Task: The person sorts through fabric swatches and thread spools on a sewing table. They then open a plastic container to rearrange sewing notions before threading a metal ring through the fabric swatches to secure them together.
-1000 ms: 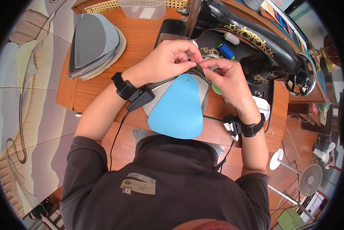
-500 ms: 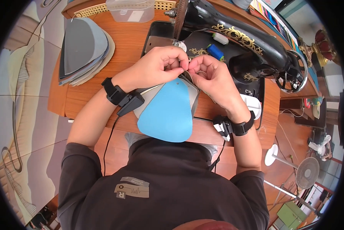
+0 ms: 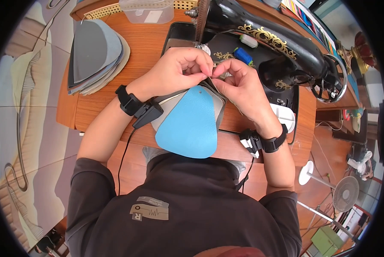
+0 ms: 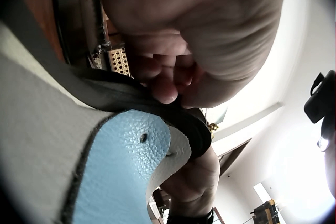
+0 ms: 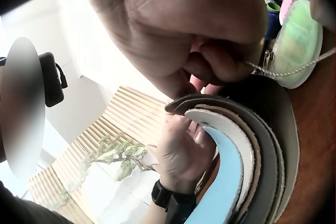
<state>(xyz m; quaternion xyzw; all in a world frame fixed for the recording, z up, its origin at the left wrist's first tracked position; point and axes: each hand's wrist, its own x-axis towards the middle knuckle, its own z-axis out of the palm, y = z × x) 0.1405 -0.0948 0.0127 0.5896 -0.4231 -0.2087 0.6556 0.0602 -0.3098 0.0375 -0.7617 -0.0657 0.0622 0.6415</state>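
Observation:
A fanned stack of rounded leather swatches lies in front of the person, with a light blue swatch (image 3: 192, 124) on top, a small hole in its narrow end. Beneath it show a white swatch (image 5: 245, 158), brown and dark grey ones. My left hand (image 3: 174, 70) pinches the narrow tip of a dark grey swatch (image 4: 100, 97) between thumb and fingers. Facing it, my right hand (image 3: 242, 88) grips the same dark tip, fingertips close to the left ones. From its curled fingers runs a twisted cream cord (image 5: 294, 71).
Behind the hands stands a black sewing machine (image 3: 269, 36) with a blue thread spool (image 3: 243, 55) and a white spool (image 3: 249, 41) on its bed. Another swatch stack (image 3: 95, 51) lies at left on the wooden table. A clear plastic box (image 3: 147, 10) sits at the back.
The head view has shifted a little. Both hands stay at the narrow end of the swatches, their fingertips closer together than a second ago, and less of the dark tip shows between them.

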